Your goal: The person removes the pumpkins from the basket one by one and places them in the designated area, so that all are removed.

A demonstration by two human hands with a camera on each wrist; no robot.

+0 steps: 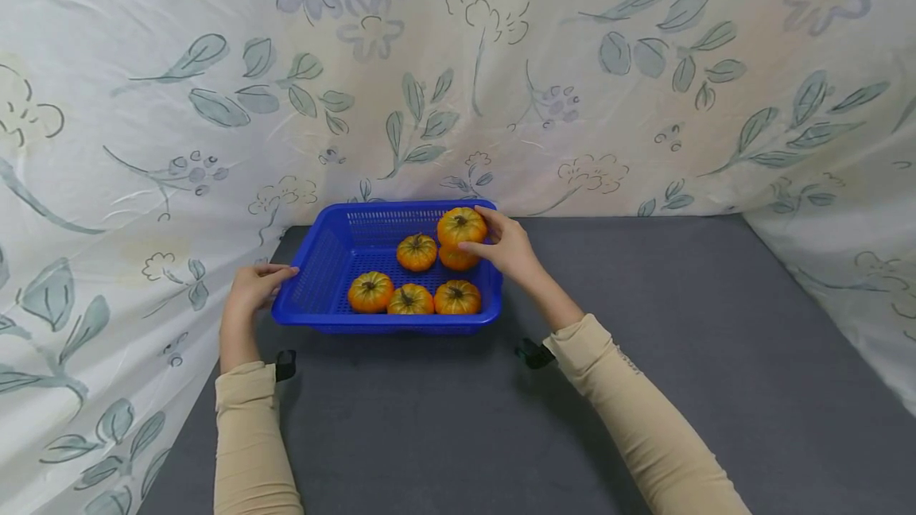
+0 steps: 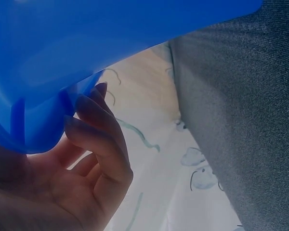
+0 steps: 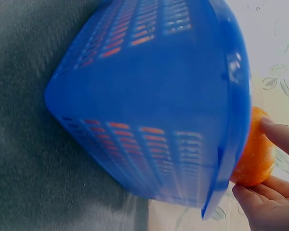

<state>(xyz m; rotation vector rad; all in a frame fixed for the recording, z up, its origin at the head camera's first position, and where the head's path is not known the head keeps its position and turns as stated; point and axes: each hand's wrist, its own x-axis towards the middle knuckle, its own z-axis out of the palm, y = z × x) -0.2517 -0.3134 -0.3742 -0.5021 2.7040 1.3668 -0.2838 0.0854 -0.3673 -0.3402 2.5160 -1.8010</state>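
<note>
Left hand (image 2: pixel 67 187): fingers curled, gripping left rim of blue basket (image 1: pixel 386 319). Right hand (image 1: pixel 510 249): thumb and fingers clamped on upper pumpkin (image 1: pixel 460 226), above lower pumpkin (image 1: pixel 458 259), right rear of basket. Four other pumpkins (image 1: pixel 417 253) inside. Basket on dark grey table (image 1: pixel 401 420); floral cloth (image 1: pixel 544 54) behind.

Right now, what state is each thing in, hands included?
Blue basket: upright, loaded.
Held pumpkin: partly hides another in the head view; contact between them unclear.
Five other pumpkins: lying in the basket.
Left hand: gripping the basket's left rim.
Right hand: holding one pumpkin.
Patterned curtain: hanging, creased.
Sleeves: cuffs turned back.
</note>
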